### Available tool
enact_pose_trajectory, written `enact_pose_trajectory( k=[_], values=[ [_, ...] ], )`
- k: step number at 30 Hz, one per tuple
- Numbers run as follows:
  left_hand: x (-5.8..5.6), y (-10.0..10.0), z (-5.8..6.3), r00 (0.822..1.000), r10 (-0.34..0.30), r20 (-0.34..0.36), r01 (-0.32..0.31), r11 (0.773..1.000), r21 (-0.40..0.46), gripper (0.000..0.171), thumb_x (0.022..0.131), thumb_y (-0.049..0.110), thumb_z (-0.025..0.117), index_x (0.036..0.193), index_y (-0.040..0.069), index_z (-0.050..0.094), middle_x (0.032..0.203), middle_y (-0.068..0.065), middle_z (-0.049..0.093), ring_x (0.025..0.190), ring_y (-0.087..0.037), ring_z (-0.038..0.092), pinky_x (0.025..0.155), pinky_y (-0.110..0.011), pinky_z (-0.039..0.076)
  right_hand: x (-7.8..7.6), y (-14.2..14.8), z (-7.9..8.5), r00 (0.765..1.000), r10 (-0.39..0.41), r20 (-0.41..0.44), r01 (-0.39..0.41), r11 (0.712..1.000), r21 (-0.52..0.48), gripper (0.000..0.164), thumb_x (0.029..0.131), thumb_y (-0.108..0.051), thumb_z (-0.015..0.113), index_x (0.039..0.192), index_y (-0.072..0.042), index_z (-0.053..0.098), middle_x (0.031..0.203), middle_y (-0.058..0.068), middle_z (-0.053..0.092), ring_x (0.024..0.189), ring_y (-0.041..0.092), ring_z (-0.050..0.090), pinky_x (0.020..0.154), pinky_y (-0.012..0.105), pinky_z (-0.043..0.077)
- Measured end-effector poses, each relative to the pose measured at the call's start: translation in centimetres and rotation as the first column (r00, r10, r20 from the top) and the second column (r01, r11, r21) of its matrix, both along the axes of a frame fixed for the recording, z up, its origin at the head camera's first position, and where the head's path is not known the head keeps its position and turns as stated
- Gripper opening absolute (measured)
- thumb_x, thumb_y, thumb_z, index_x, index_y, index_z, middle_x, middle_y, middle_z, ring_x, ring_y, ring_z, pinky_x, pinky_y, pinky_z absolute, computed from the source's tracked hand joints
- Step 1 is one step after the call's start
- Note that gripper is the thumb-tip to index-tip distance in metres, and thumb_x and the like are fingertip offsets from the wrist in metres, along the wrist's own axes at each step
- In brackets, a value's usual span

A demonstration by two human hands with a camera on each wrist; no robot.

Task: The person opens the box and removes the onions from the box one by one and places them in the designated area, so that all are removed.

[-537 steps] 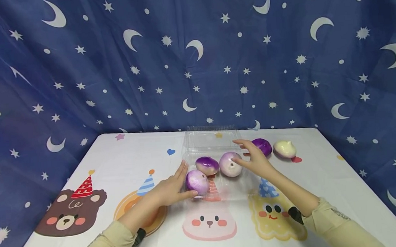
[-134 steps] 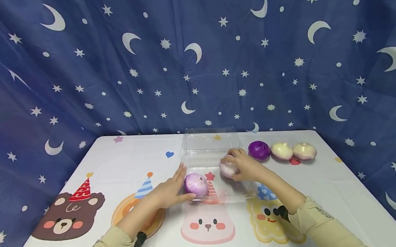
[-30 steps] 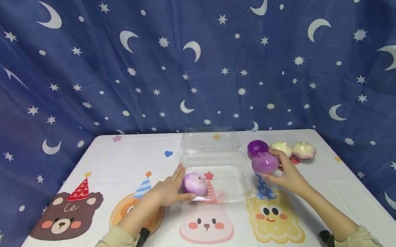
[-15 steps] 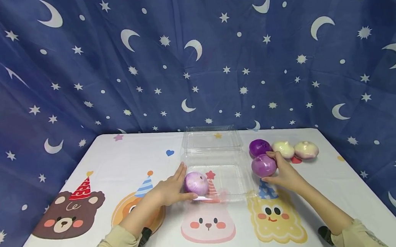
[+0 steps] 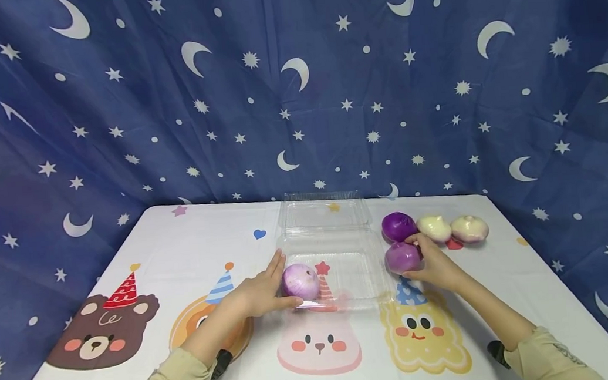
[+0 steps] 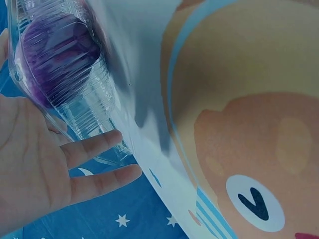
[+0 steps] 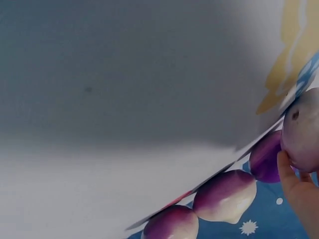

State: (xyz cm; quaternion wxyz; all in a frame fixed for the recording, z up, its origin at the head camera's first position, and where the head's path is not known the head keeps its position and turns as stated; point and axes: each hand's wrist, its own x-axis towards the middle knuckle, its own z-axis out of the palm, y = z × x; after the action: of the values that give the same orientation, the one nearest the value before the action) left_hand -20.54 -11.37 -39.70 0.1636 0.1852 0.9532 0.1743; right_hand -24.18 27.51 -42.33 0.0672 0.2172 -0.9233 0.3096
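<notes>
My right hand [image 5: 434,263] grips a purple onion [image 5: 403,258] between thumb and fingers, to the right of a clear hinged plastic container [image 5: 361,296]. Its pale end with a small hole shows in the right wrist view. Just behind it lies a dark purple onion [image 5: 398,227]. A single pale-purple onion [image 5: 301,282] sits in the container's front left corner. My left hand [image 5: 262,291] rests against the container's left side and front corner, fingers straight and thumb spread; the left wrist view shows this onion [image 6: 60,57] through the ribbed wall.
Two white-and-purple onions, one [image 5: 434,229] next to the dark one and another [image 5: 470,229] farther right, form a row. The container's lid [image 5: 324,213] lies folded back. A cartoon-printed white cloth [image 5: 206,232] covers the table; a blue starry curtain [image 5: 334,164] hangs behind.
Two of the container's three onions have been taken out to the right, one joining the row. Over the last second, my right hand has lowered the other slightly before the dark onion. My left hand stays.
</notes>
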Motion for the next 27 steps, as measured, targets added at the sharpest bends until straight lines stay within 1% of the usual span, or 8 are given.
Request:
enact_pose_trajectory(
  k=[3, 5, 7, 11, 16, 20, 23, 27],
  values=[
    [0.03, -0.01, 0.07, 1.000, 0.002, 0.002, -0.002, 1.000, 0.005, 0.103, 0.083, 0.061, 0.058, 0.152, 0.004, 0.007, 0.160, -0.010, -0.002, 0.134, -0.038, 0.038, 0.096, -0.056, 0.043, 0.01, 0.20, 0.14, 1.000, -0.008, 0.027, 0.007, 0.999, 0.033, 0.083, 0.066, -0.006, 0.083, 0.132, 0.013, 0.035, 0.123, 0.033, 0.041, 0.114, 0.050, 0.046, 0.097, 0.063, 0.037],
    [0.07, -0.01, 0.13, 1.000, 0.004, 0.004, -0.004, 1.000, 0.004, 0.103, 0.083, 0.061, 0.059, 0.152, 0.004, 0.006, 0.160, -0.010, -0.002, 0.134, -0.038, 0.038, 0.096, -0.056, 0.043, 0.05, 0.28, 0.15, 0.999, -0.012, 0.039, 0.009, 0.998, 0.064, 0.086, 0.067, -0.008, 0.083, 0.135, 0.012, 0.035, 0.124, 0.034, 0.038, 0.114, 0.052, 0.045, 0.096, 0.065, 0.036],
    [0.11, 0.00, 0.18, 1.000, 0.005, 0.007, -0.005, 1.000, 0.003, 0.103, 0.083, 0.060, 0.059, 0.152, 0.004, 0.006, 0.160, -0.010, -0.002, 0.134, -0.038, 0.038, 0.096, -0.057, 0.042, 0.10, 0.33, 0.13, 0.999, -0.015, 0.047, 0.011, 0.996, 0.083, 0.085, 0.067, -0.009, 0.083, 0.135, 0.012, 0.036, 0.124, 0.033, 0.036, 0.113, 0.053, 0.045, 0.095, 0.066, 0.037],
    [0.14, 0.11, 0.20, 1.000, 0.007, 0.015, -0.007, 1.000, 0.009, 0.102, 0.083, 0.059, 0.059, 0.152, 0.004, 0.006, 0.160, -0.010, -0.003, 0.135, -0.038, 0.037, 0.096, -0.057, 0.042, 0.19, 0.39, -0.03, 0.999, -0.026, 0.036, 0.023, 0.997, 0.072, 0.081, 0.066, -0.008, 0.083, 0.130, 0.013, 0.039, 0.124, 0.034, 0.036, 0.115, 0.054, 0.044, 0.096, 0.066, 0.036],
    [0.16, 0.24, 0.23, 0.999, 0.011, 0.039, -0.012, 1.000, 0.027, 0.104, 0.082, 0.060, 0.060, 0.152, 0.005, 0.005, 0.160, -0.009, -0.005, 0.136, -0.038, 0.036, 0.098, -0.059, 0.040, 0.14, 0.53, -0.40, 0.999, -0.029, 0.042, 0.026, 0.997, 0.069, 0.082, 0.063, -0.007, 0.084, 0.126, 0.014, 0.037, 0.124, 0.035, 0.040, 0.116, 0.052, 0.044, 0.099, 0.064, 0.035],
    [0.19, 0.29, 0.18, 0.999, 0.007, 0.040, -0.009, 0.999, 0.032, 0.104, 0.083, 0.059, 0.060, 0.152, 0.004, 0.005, 0.160, -0.010, -0.004, 0.135, -0.038, 0.037, 0.098, -0.061, 0.038, 0.22, 0.68, -0.62, 0.998, -0.021, 0.055, 0.018, 0.998, 0.059, 0.083, 0.063, -0.009, 0.085, 0.125, 0.013, 0.034, 0.124, 0.034, 0.041, 0.116, 0.051, 0.044, 0.099, 0.064, 0.035],
    [0.11, 0.26, 0.12, 0.999, 0.009, 0.035, -0.010, 0.999, 0.032, 0.104, 0.083, 0.059, 0.060, 0.152, 0.004, 0.005, 0.160, -0.010, -0.004, 0.135, -0.039, 0.037, 0.099, -0.060, 0.039, 0.24, 0.75, -0.61, 0.999, -0.016, 0.049, 0.013, 0.998, 0.060, 0.089, 0.063, -0.013, 0.086, 0.128, 0.013, 0.031, 0.129, 0.035, 0.039, 0.119, 0.052, 0.042, 0.099, 0.064, 0.034],
    [0.05, 0.16, 0.13, 0.999, 0.007, 0.032, -0.008, 1.000, 0.029, 0.104, 0.083, 0.059, 0.060, 0.152, 0.004, 0.005, 0.160, -0.010, -0.005, 0.135, -0.040, 0.037, 0.099, -0.061, 0.038, 0.19, 0.81, -0.46, 0.999, -0.008, 0.036, 0.005, 0.998, 0.066, 0.095, 0.064, -0.017, 0.086, 0.133, 0.013, 0.029, 0.136, 0.038, 0.031, 0.123, 0.054, 0.036, 0.100, 0.066, 0.032]
  ],
)
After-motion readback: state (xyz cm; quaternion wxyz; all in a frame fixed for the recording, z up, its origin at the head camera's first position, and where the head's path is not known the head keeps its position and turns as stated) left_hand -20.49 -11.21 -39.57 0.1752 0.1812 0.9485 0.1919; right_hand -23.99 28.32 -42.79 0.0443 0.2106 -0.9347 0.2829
